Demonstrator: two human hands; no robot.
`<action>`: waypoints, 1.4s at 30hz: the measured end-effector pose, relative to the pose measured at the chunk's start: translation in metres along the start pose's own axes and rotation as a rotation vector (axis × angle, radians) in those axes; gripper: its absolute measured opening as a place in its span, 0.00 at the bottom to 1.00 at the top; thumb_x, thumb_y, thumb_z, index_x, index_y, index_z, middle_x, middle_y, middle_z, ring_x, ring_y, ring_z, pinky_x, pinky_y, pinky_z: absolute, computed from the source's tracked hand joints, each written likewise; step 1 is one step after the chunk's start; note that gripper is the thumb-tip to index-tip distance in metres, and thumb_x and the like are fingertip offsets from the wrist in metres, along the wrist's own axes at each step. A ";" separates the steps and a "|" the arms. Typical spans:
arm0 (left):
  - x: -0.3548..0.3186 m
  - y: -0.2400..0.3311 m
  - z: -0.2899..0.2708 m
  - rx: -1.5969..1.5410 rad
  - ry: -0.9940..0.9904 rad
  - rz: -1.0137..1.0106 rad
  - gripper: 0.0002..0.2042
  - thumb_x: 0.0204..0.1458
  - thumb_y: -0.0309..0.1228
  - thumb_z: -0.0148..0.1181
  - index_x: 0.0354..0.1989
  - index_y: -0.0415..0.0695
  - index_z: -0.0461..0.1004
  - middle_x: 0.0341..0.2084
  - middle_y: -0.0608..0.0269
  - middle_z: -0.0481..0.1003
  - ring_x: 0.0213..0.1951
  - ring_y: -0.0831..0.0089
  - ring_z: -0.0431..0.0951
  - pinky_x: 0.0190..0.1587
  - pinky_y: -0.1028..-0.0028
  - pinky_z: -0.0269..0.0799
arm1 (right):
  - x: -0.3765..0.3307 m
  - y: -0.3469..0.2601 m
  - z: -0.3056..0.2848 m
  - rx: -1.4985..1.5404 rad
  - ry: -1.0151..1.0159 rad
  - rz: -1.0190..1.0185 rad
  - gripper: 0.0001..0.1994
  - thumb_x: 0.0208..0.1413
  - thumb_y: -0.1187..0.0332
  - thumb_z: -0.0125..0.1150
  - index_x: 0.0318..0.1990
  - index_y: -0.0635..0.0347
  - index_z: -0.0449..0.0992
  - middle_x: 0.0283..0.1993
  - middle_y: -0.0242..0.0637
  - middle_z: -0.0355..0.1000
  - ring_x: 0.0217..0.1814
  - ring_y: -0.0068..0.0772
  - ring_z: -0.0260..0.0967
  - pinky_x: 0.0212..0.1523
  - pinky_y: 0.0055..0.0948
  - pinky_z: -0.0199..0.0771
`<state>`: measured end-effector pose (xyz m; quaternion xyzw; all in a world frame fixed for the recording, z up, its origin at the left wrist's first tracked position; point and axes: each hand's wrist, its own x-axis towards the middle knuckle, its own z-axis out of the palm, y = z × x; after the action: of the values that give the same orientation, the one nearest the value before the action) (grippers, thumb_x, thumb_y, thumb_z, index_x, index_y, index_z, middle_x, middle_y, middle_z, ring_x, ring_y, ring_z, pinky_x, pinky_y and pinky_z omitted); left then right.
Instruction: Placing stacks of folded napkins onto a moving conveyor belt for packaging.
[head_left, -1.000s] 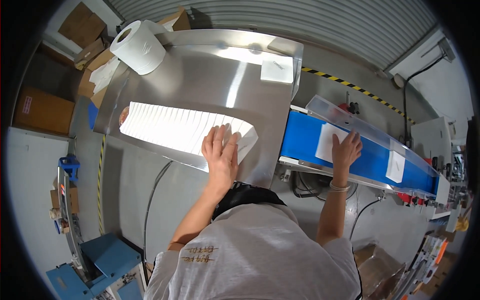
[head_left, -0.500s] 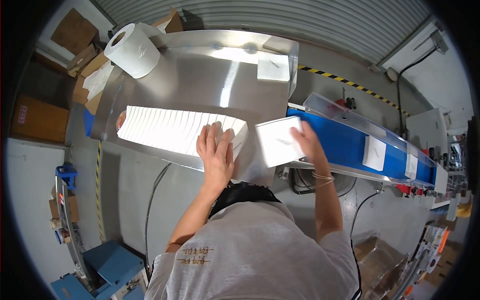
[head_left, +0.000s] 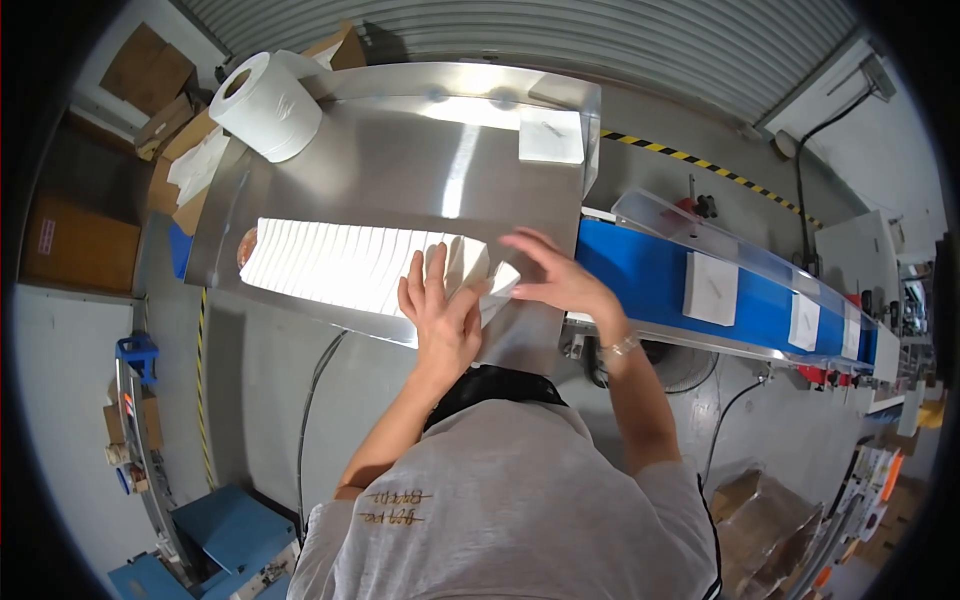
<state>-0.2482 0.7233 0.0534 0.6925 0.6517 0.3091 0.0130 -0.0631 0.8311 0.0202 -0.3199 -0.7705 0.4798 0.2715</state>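
A long row of thin white square packets point(head_left: 330, 262) stands on edge, leaning together, along the near side of the steel table. My left hand point(head_left: 440, 318) lies on the right end of this row, fingers spread over the packets' tops and near edge. At that end, one white packet point(head_left: 504, 276) tips away from the others, its lower part partly behind the left hand. My right hand point(head_left: 565, 282) is beside this tipped packet, thumb and fingers apart and nothing held between them. Whether its thumb touches the packet I cannot tell.
A blue conveyor belt point(head_left: 640, 280) runs off to the right, carrying several white packets point(head_left: 711, 289) spaced apart. One flat white packet point(head_left: 551, 136) lies at the table's far right corner. A large white roll point(head_left: 266, 107) stands at the far left, near open cardboard boxes point(head_left: 185, 165).
My right hand has let go of a white packet, now on the belt, and moved left to the row's end. Packets on the belt have shifted right. The end packet now tips out.
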 end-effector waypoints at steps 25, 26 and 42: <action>0.000 -0.009 -0.005 -0.010 -0.017 -0.024 0.17 0.45 0.22 0.59 0.45 0.47 0.76 0.63 0.45 0.54 0.65 0.42 0.47 0.63 0.45 0.38 | 0.018 0.014 0.012 -0.088 -0.064 -0.026 0.25 0.46 0.69 0.66 0.54 0.61 0.68 0.63 0.42 0.59 0.65 0.39 0.55 0.56 0.32 0.64; 0.001 -0.010 -0.007 -0.030 -0.029 -0.036 0.17 0.45 0.24 0.60 0.47 0.46 0.75 0.64 0.44 0.51 0.66 0.41 0.45 0.63 0.44 0.37 | 0.022 0.023 0.015 -0.282 -0.119 -0.134 0.25 0.46 0.69 0.66 0.53 0.63 0.67 0.64 0.42 0.59 0.66 0.36 0.53 0.55 0.31 0.64; -0.005 -0.032 -0.002 -0.013 0.117 -0.062 0.16 0.46 0.18 0.56 0.45 0.43 0.76 0.59 0.46 0.60 0.63 0.44 0.53 0.62 0.45 0.43 | -0.077 0.042 -0.064 -0.930 0.797 0.491 0.30 0.44 0.62 0.68 0.55 0.62 0.67 0.51 0.49 0.69 0.54 0.49 0.65 0.54 0.42 0.64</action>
<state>-0.2774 0.7229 0.0399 0.6527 0.6705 0.3527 -0.0110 0.0430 0.8233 -0.0011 -0.7234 -0.6426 -0.0103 0.2524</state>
